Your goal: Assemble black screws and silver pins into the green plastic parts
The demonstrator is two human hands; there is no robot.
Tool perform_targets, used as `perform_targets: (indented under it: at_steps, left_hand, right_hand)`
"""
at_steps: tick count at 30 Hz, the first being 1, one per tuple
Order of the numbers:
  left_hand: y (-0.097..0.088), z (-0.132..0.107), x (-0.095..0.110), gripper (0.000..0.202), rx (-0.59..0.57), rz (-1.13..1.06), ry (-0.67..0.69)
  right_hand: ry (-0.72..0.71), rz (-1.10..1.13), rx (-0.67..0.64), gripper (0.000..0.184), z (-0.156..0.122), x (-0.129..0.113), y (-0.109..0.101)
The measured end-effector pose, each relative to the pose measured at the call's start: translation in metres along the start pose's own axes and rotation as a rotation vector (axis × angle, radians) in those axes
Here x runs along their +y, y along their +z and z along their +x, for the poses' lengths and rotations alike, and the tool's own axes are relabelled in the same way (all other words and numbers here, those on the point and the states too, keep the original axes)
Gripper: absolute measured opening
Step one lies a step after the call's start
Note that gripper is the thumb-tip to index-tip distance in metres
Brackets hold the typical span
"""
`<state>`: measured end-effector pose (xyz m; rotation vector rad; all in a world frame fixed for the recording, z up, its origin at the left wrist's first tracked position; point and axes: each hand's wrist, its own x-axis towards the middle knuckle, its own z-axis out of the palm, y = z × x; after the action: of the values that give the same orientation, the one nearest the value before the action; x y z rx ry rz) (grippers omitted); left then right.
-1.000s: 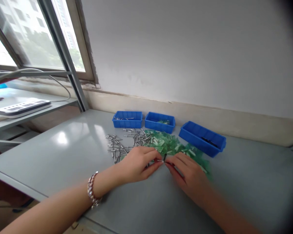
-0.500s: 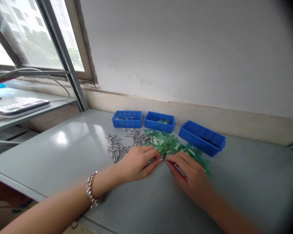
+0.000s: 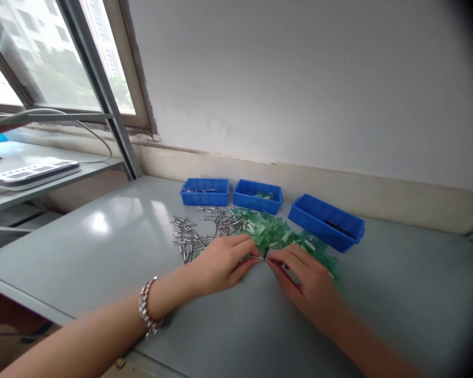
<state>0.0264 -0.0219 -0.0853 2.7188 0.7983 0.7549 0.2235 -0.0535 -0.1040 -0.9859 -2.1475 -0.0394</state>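
Head view: your left hand (image 3: 220, 266) and right hand (image 3: 307, 289) are nearly closed, fingertips pinching a thin metal pin (image 3: 258, 258) with a dark end. It sits just in front of the green plastic pieces (image 3: 270, 233); loose metal rivets (image 3: 193, 233) lie left of them, blue bins (image 3: 257, 203) behind.
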Motion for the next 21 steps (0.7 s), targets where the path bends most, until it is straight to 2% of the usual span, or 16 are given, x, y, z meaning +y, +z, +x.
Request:
perform_targets:
  at_steps: [9,13,17,21]
  left_hand:
    - [0.0,0.001,0.001,0.014,0.036,-0.007,0.017]
    - [0.003,0.0,0.001,0.012,0.102,-0.031,0.035]
    - [-0.005,0.002,-0.011,0.009,0.281,-0.001,-0.003]
    - [-0.032,0.005,-0.049,0.009,0.57,0.199,-0.121]
  right_hand:
    - [0.002,-0.012,-0.002,0.012,-0.003,0.002,0.002]
    - [0.015,-0.022,-0.006,0.013,-0.002,0.002,0.001]
    - [0.122,-0.118,-0.055,0.023,0.0,0.002,-0.001]
    - [0.176,-0.169,-0.11,0.024,-0.001,0.003,0.0]
